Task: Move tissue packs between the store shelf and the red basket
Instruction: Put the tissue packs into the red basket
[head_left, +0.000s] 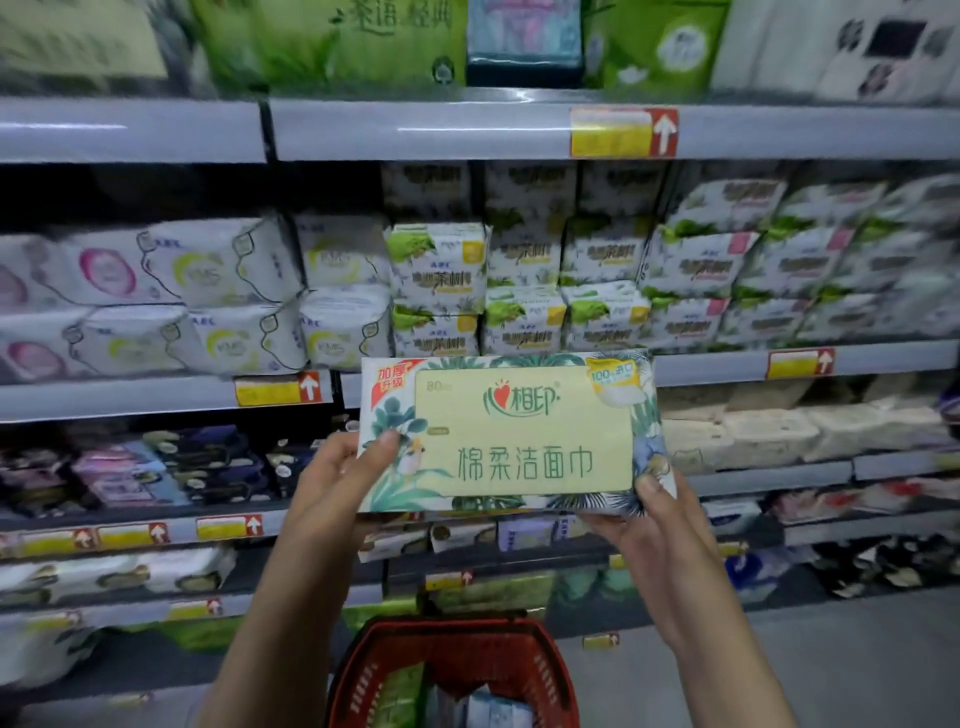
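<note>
Store shelves (156, 400) fill the background in grey tiers, with yellow-and-red price tags (278, 388) on their front edges. Left of the left grip, the packets are white above and dark below, and too blurred to read.

The left grip (337, 478) holds the pack (519, 431) by its lower-left end. The thumb (387, 441) is curled onto the printed face and the other fingers are hidden behind. The pack hangs between the two grips, in front of the shelves and clear of them. Its long axis runs left to right, near level. The broad printed face is turned to the camera and the green lettering reads upright.

Just above the pack sit green-and-white packets (436, 260). Below both grips, between the forearms, is the red basket (452, 631). The frame's bottom edge cuts it off, and the green and pale items inside are hard to make out.

The right grip (660, 514) holds the lower-right corner. Its thumb (649, 483) is pressed on the face and its fingers are wrapped out of sight beneath. Right of it, pale packets smear into blur above grey floor (831, 649).
</note>
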